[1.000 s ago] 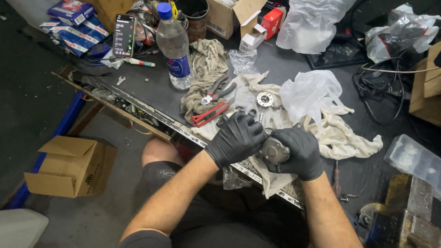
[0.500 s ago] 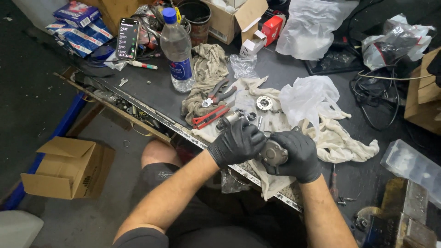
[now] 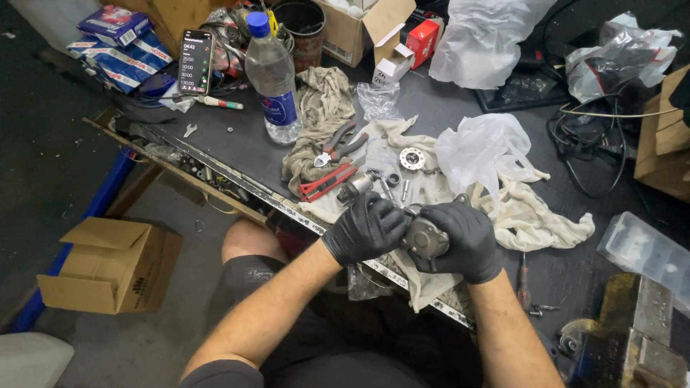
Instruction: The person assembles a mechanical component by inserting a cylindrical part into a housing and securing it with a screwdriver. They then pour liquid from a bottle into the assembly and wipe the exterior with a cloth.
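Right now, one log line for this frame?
left hand: gloved, on metal part | right hand: gloved, cradling it | under: white cloth | nearby: red-handled pliers, water bottle

Even, fairly bright overhead light, soft shadows only. White plastic bag (image 3: 485,147) and pale cloth (image 3: 535,215) nearly blow out; black gloves lose detail. Mild glare on bottle (image 3: 272,79). Sharp centre, slight wide-angle bending at edges, floor at left darker.
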